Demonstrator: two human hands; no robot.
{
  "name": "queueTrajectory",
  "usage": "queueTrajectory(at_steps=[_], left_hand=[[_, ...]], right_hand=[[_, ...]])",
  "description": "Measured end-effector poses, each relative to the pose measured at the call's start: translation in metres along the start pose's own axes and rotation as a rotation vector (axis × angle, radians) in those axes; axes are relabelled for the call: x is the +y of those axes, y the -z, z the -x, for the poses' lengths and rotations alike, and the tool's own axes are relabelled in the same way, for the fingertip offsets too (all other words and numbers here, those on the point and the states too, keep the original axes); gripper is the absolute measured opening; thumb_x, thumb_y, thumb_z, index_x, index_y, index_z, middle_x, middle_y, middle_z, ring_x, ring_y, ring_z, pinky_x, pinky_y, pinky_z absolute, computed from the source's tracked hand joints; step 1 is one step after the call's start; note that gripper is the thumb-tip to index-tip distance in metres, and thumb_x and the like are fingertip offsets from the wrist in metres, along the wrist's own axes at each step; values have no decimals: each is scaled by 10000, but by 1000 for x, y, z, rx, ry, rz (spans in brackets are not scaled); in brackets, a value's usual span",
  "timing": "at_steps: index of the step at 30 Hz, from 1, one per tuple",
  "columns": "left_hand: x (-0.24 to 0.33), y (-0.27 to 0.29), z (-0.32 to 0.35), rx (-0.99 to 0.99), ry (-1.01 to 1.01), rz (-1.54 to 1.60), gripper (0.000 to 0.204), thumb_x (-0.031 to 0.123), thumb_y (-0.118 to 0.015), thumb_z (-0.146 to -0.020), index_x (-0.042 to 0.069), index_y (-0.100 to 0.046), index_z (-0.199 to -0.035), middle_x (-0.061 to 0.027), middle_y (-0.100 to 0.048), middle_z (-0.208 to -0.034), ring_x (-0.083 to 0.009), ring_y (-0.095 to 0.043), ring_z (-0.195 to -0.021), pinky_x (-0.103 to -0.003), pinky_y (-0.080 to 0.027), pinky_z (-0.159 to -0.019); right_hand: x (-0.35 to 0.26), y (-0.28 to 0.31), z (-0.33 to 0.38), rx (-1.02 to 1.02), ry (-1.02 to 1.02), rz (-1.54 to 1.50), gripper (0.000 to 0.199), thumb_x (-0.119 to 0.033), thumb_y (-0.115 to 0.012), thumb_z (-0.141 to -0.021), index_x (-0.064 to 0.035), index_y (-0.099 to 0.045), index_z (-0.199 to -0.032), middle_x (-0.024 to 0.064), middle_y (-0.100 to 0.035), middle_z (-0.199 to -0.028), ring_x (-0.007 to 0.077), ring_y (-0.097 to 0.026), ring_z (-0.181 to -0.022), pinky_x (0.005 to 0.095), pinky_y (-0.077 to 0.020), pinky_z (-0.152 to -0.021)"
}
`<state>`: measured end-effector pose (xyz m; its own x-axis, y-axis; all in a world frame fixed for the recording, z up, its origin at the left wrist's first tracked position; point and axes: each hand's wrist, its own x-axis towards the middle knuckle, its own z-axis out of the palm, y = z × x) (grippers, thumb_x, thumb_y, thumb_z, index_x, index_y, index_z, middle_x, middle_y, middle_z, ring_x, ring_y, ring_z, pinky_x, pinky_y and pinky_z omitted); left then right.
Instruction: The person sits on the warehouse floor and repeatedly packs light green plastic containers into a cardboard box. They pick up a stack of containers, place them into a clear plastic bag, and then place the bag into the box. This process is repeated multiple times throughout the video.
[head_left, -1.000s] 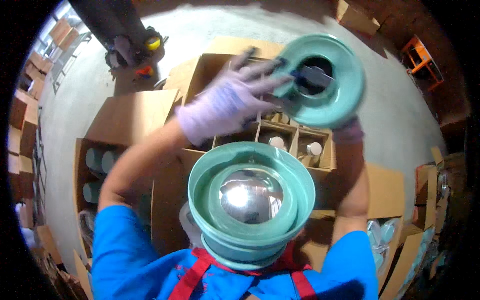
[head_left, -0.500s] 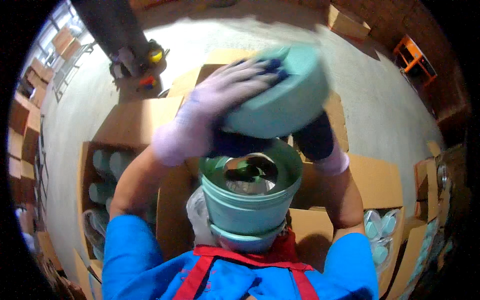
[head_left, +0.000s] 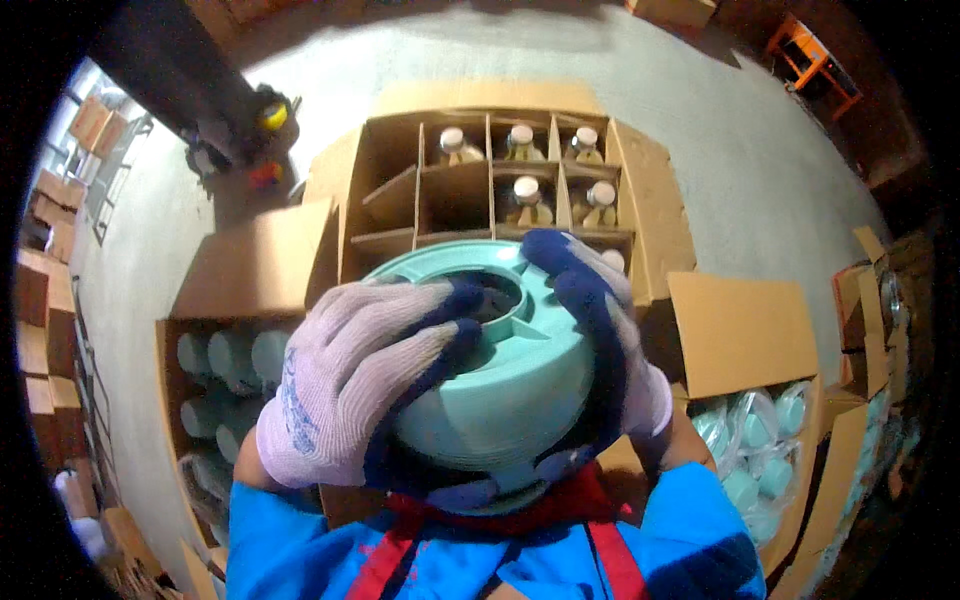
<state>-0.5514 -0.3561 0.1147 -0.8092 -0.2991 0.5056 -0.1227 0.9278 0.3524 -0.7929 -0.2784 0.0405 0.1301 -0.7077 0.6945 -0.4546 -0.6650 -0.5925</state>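
A round mint-green plastic piece [head_left: 485,425], with a ring-shaped opening and ribs on its top face, sits between my gloved hands close to my chest. My left hand [head_left: 345,385] wraps its left side, fingers curled over the top toward the opening. On the opposite side my right hand [head_left: 605,335] grips the rim, with dark blue palm and fingertips pressed against it. The mint-green pot-like container seen earlier is almost wholly covered by this piece; whether the two are joined, I cannot tell.
Ahead stands an open divided carton [head_left: 650,215] with several clear capped bottles [head_left: 526,200] in its cells. A carton at left holds several green cylinders [head_left: 232,355]; one at right holds plastic-wrapped green pieces [head_left: 755,425]. An orange metal frame [head_left: 810,65] stands far right.
Both hands have brought the green piece down and toward me, from above and ahead of the container to over it. It now hides the container's mouth, and the divided carton is visible.
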Motion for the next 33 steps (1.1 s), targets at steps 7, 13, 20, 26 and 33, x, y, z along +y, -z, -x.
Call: queueTrajectory(at_steps=[7, 13, 20, 26, 33], left_hand=[[-5, -8, 14, 42, -11, 67, 572, 385, -809, -677, 20, -602, -1066, -195, -641, -1128, -366, -632, -1000, -459, -490, -866], [-6, -12, 27, 80, -73, 16, 586, 351, -813, -665, 11, -611, -1098, -179, -639, -1162, -360, -617, -1074, -457, -472, -922], [8, -33, 27, 321, 98, 290, 527, 481, -531, -939, 7, -642, -1141, -233, -536, -1342, -341, -482, -1289, -454, -362, -1075], [-43, -49, 53, 476, 333, 509, 335, 110, -481, -953, 12, -619, -1242, -191, -550, -1348, -310, -469, -1317, -423, -349, -1123], [-12, -15, 51, 268, -45, 513, 296, 312, -602, -915, 51, -701, -1014, -162, -686, -1098, -326, -627, -1080, -450, -445, -971]], right_hand=[[-13, -17, 12, 1, 30, 55, 800, -456, -771, -732, -36, -438, -1325, 216, -513, -1269, 414, -500, -1207, 574, -343, -1081], [-44, -29, 11, 26, -18, 307, 848, -595, -724, -755, 0, -458, -1298, 224, -508, -1289, 426, -489, -1228, 554, -345, -1082], [-9, -19, -6, 281, -527, -888, 481, -432, -454, -1010, -6, -571, -1200, 136, -626, -1151, 279, -590, -1124, 405, -439, -1014], [-31, -18, -12, 248, -364, -300, 589, -501, -350, -1019, -21, -604, -1246, 147, -646, -1201, 267, -606, -1120, 419, -434, -1022], [-33, -30, -10, 180, -879, -793, 708, -549, -306, -1029, 49, -674, -1116, 145, -708, -1024, 233, -653, -964, 334, -469, -965]])
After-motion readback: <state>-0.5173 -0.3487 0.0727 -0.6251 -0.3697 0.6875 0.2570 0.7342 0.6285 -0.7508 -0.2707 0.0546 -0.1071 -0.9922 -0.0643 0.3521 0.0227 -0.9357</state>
